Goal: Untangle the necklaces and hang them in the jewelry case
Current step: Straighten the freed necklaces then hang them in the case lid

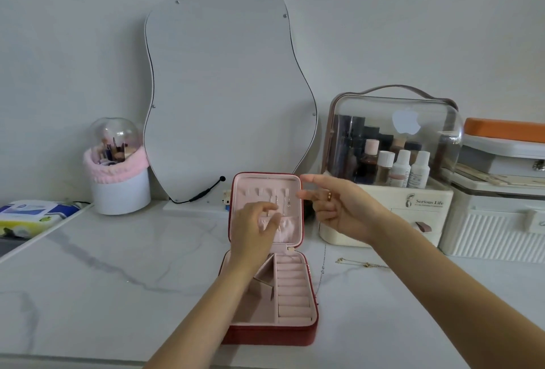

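Step in hand: hanging. The left hand (259,221) works at the jewelry case (267,250) lid hooks; what it grips cannot be told. The right hand (339,209), released, steadies the lid edge. Two necklaces (364,264) lie below it; fetching one seems next.

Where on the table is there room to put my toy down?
The marble table is bare left of the red jewelry case, up to the white pot. Right of the case it is crowded: two necklaces lie there, with storage boxes behind.
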